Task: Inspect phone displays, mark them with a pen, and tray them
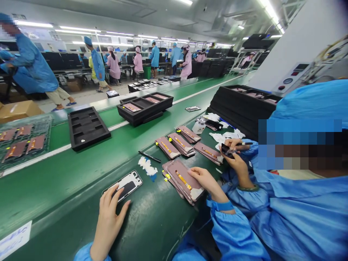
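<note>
My left hand [110,214] lies with spread fingers, the fingertips on a white phone frame [132,184] with a black middle, flat on the green bench. To the right, my right hand [205,180] touches the upper right edge of a stack of pinkish-brown panels [178,170]; its thumb is hidden, and I cannot make out whether it grips the top panel. An orange flex strip [183,180] and yellow tabs show on this stack. More panel stacks [181,144] lie just behind. Between them and the phone frame are a black pen [149,156] and white paper scraps [147,166].
A co-worker's hands [236,159] hold a small dark part at the right. Black trays [88,127] and a tray stack [145,115] stand on the green conveyor. A clear tray [45,145] with panels is at the left. A small bottle [198,125] stands behind the panels.
</note>
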A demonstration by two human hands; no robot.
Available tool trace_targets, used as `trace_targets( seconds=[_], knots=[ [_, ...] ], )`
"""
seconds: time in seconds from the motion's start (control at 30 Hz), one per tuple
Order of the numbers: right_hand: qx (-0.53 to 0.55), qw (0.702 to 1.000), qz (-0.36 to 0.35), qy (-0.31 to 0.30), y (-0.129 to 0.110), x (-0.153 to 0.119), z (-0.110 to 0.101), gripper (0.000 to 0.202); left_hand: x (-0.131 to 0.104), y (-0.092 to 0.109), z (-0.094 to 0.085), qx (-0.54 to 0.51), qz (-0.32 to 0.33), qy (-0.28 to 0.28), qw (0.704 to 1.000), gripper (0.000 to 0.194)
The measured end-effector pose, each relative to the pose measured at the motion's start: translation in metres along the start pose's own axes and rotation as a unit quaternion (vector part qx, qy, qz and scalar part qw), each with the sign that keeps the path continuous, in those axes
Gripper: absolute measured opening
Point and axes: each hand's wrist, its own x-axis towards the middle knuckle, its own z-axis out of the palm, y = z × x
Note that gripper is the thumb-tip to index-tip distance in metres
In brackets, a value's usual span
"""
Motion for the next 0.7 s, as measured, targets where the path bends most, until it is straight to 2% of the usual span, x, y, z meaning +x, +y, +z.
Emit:
trace_targets(
  seconds=[0.1,0.17,0.23,0.27,0.3,0.33,0.4,0.47,0.5,0.53,0.57,0.7],
  knots=[
    [0.012,1.0,-0.004,-0.005,-0.004,-0.005,0.0,0.052,0.0,0.008,0.002,-0.063,-0.009,-0.016,0.998,0.037],
    [0.009,1.0,-0.009,-0.006,-0.005,-0.007,0.002,0.052,0.002,0.018,0.005,-0.127,-0.04,-0.046,0.99,0.032],
    [-0.009,1.0,-0.012,-0.005,-0.004,-0.007,0.005,0.052,0.006,0.031,0.01,-0.21,-0.104,-0.095,0.968,0.03],
    [-0.025,1.0,-0.012,-0.003,-0.003,-0.006,0.007,0.051,0.008,0.04,0.013,-0.263,-0.149,-0.129,0.944,0.031],
    [-0.045,0.999,-0.011,0.001,-0.002,-0.005,0.009,0.049,0.011,0.05,0.017,-0.327,-0.2,-0.171,0.908,0.034],
    [-0.069,0.998,-0.011,0.008,-0.001,-0.005,0.011,0.047,0.014,0.062,0.022,-0.397,-0.254,-0.215,0.855,0.039],
    [-0.123,0.992,-0.014,0.03,0.002,-0.004,0.014,0.039,0.022,0.086,0.034,-0.531,-0.36,-0.292,0.71,0.052],
    [-0.178,0.982,-0.018,0.055,0.002,-0.004,0.017,0.029,0.031,0.109,0.048,-0.622,-0.442,-0.313,0.566,0.062],
    [-0.202,0.977,-0.018,0.064,0.002,-0.005,0.018,0.026,0.036,0.119,0.055,-0.65,-0.465,-0.307,0.516,0.064],
    [-0.223,0.972,-0.015,0.069,0.002,-0.005,0.019,0.024,0.04,0.129,0.062,-0.669,-0.477,-0.299,0.485,0.064],
    [-0.24,0.968,-0.01,0.069,0.001,-0.006,0.021,0.024,0.045,0.136,0.069,-0.683,-0.477,-0.295,0.467,0.061],
    [-0.282,0.958,0.004,0.048,-0.001,-0.01,0.025,0.034,0.057,0.154,0.083,-0.738,-0.45,-0.286,0.414,0.039]
  ],
)
